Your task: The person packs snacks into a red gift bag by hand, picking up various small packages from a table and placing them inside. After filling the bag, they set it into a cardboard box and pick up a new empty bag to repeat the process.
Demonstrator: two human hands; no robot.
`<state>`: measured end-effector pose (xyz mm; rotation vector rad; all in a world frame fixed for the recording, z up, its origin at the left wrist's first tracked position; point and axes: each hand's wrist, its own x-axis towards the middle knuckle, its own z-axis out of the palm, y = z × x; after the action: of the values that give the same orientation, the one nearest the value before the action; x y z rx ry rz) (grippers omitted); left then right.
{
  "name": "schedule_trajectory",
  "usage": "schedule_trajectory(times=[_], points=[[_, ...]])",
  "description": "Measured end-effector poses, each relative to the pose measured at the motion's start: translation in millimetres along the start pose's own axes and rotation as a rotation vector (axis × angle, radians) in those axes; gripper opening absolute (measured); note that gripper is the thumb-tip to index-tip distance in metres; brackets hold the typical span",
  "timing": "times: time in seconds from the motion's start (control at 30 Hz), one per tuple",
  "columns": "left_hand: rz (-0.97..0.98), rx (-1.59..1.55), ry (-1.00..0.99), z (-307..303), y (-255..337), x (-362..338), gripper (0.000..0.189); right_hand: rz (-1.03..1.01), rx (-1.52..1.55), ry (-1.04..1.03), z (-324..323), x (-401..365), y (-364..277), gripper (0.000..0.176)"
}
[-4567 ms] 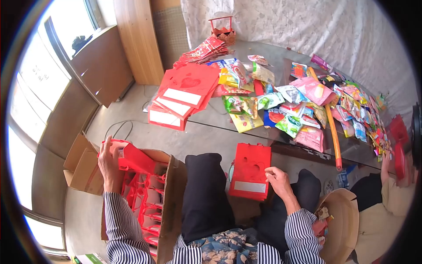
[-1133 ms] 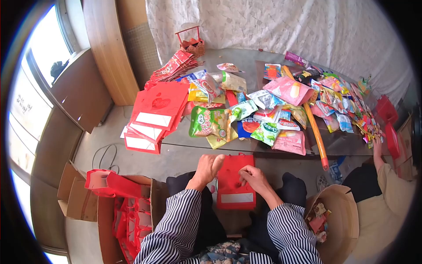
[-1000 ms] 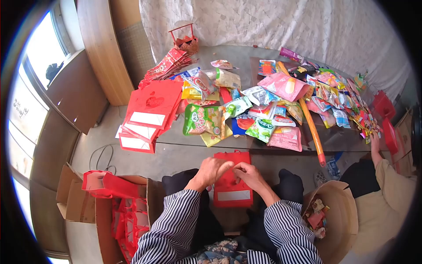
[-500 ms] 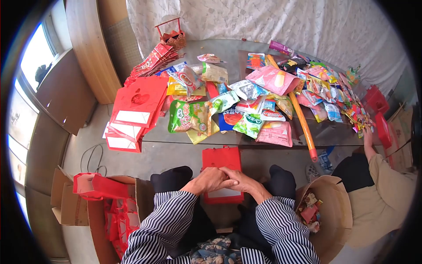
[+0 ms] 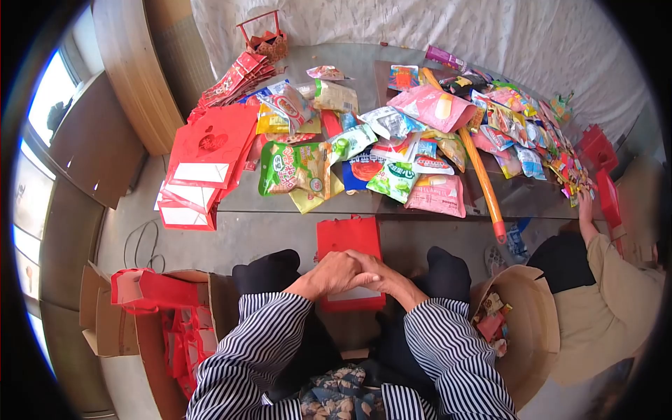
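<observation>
Now clasped shut on the red bag between the knees, at 6 o'clock of the worktop, with left hand and right hand slid from its top edge to its middle within the last second.

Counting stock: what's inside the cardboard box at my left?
Red paper bags packed in rows, one open bag lying across the top. Lower layers and the bottom of the cardboard box are hidden.

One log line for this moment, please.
left hand: on red bag | right hand: on red bag, touching left hand | table: snack packets
</observation>
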<state>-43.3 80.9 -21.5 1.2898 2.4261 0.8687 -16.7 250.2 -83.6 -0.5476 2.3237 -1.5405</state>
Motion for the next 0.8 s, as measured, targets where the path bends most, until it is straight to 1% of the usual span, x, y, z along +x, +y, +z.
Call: schedule_trajectory(times=[0.07,0.17,0.37,0.47,0.57,0.6,0.8], points=[[0.001,0.006,0.005,0,1,2,0.078,0.007,0.008,0.029,-2,-1,-6,0.048],[-0.043,0.043,-0.057,-3,3,4,0.074,0.010,0.018,0.054,-5,-2,-16,0.043],[-0.041,0.053,-0.077,6,-5,8,0.077,0.079,-0.019,0.064,-9,-4,-19,0.043],[-0.045,0.053,-0.086,5,-4,9,0.076,0.043,-0.011,0.078,-8,-3,-17,0.044],[0.009,0.017,-0.015,9,-5,8,0.074,-0.001,-0.016,0.092,-8,-5,-12,0.045],[0.009,0.020,-0.012,4,0,9,0.074,0.013,-0.021,0.098,-8,-6,-16,0.037],[-0.026,0.061,-0.070,5,-3,10,0.076,0.049,-0.013,0.065,-9,-4,-15,0.038]])
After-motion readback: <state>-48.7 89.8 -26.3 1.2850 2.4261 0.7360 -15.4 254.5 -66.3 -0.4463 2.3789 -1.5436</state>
